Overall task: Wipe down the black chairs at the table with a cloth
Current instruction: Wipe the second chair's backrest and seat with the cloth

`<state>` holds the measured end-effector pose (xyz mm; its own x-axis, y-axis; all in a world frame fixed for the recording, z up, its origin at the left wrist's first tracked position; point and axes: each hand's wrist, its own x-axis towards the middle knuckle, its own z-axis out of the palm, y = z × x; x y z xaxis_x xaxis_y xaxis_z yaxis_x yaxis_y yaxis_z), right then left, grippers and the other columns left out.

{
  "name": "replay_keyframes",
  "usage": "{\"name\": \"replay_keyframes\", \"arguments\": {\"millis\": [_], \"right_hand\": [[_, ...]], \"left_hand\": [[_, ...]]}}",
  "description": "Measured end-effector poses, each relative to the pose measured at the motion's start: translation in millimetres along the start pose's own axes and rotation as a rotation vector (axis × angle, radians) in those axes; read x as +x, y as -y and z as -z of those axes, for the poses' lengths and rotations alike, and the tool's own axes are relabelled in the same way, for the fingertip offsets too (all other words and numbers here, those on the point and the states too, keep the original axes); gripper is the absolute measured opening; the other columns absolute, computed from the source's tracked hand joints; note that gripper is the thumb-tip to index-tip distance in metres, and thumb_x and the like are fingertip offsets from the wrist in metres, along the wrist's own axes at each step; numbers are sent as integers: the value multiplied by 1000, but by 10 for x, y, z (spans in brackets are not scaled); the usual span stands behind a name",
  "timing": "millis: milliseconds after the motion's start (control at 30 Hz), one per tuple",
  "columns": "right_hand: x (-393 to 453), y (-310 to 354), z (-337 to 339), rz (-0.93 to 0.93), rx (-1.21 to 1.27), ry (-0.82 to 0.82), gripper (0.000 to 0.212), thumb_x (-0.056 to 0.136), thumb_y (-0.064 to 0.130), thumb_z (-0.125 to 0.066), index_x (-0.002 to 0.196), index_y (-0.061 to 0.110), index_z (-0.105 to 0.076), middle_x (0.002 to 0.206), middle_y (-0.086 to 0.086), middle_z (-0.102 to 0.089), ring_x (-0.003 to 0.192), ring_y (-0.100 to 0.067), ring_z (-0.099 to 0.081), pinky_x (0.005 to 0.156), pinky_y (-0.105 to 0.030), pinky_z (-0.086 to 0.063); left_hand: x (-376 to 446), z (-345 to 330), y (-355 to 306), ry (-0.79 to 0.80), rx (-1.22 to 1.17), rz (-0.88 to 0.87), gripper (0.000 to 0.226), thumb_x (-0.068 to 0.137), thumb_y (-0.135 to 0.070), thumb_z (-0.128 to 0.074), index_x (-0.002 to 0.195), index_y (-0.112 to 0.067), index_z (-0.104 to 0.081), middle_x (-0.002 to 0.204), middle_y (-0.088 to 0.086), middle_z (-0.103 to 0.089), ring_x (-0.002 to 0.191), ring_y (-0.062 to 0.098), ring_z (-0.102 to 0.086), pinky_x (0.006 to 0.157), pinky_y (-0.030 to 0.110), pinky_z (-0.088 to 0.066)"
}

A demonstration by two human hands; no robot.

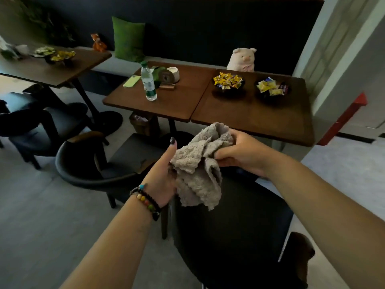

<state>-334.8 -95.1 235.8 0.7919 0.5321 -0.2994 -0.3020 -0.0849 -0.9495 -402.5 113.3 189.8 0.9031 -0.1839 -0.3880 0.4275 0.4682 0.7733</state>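
Both of my hands hold a crumpled grey cloth in the air in front of the wooden table. My left hand grips its lower left part, thumb pointing up. My right hand grips its upper right part. Directly below the cloth stands a black chair with its back toward me. A second black chair stands to its left, tucked toward the table. More black chairs stand at the far left by another table.
On the table stand a water bottle, a green phone, a small wooden holder and two dark bowls of wrapped sweets. A plush pig and a green cushion sit on the bench behind. A woven bin stands under the table.
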Motion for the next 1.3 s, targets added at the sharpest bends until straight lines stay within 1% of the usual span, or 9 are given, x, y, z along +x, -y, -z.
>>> {"name": "replay_keyframes", "arguments": {"millis": [167,333,500,700,867,967,1100,1200,1300], "right_hand": [[442,100,-152,-91,-126,-374,13,84,18,-72,96,22,-68,84,2,-75,75,-12,-72,66,-27,-58],[688,200,-318,-82,-237,-664,18,85,31,-72,77,16,-68,51,6,-65,40,4,-54,47,-17,-41],[862,313,-530,112,48,-811,16,80,28,-78,94,23,-72,78,5,-73,67,-2,-68,54,-16,-49],[847,-93,-852,-327,326,-685,34,81,33,-76,101,6,-74,106,-13,-73,98,-27,-70,92,-43,-54],[754,-212,-875,-165,254,-868,24,82,8,-74,105,16,-70,100,-6,-72,94,-22,-70,78,-39,-58],[602,-151,-801,8,192,-891,40,79,-2,-73,110,23,-66,105,-5,-71,99,-20,-69,81,-37,-58],[454,-64,-677,40,422,-836,26,85,16,-71,110,18,-67,102,-3,-74,98,-21,-70,77,-35,-55],[405,-78,-640,-184,236,-813,19,86,23,-70,105,17,-70,104,-1,-73,99,-19,-65,85,-37,-51],[305,-66,-615,-30,37,-915,25,86,20,-72,108,28,-65,98,6,-74,98,-15,-69,86,-36,-56]], "left_hand": [[311,289,-144,296,193,-105,56,81,-16,-74,134,-18,-54,133,17,-58,119,34,-58,89,41,-53],[634,563,-333,79,219,-19,53,77,-4,-76,126,-14,-58,111,10,-71,101,28,-69,75,34,-57],[894,720,-660,207,134,135,33,86,-14,-67,118,-11,-64,107,11,-73,97,26,-71,68,34,-58],[960,933,-830,343,1,265,58,62,-5,-62,120,-10,-63,109,14,-71,96,33,-69,75,44,-58],[1063,844,-857,346,305,218,54,71,-37,-76,120,-19,-64,112,9,-71,103,28,-68,90,47,-53],[1101,748,-816,329,288,125,39,84,-34,-70,117,-14,-66,111,9,-72,101,25,-69,76,36,-56],[1134,580,-853,366,304,24,19,89,-11,-64,108,-11,-70,106,10,-73,97,25,-70,71,29,-56],[1100,402,-925,450,371,-24,15,85,-18,-67,96,-16,-77,105,10,-73,99,24,-69,74,28,-56],[1139,325,-1023,495,410,-83,18,79,-28,-70,93,-22,-78,106,6,-73,103,22,-68,80,29,-55]]}}
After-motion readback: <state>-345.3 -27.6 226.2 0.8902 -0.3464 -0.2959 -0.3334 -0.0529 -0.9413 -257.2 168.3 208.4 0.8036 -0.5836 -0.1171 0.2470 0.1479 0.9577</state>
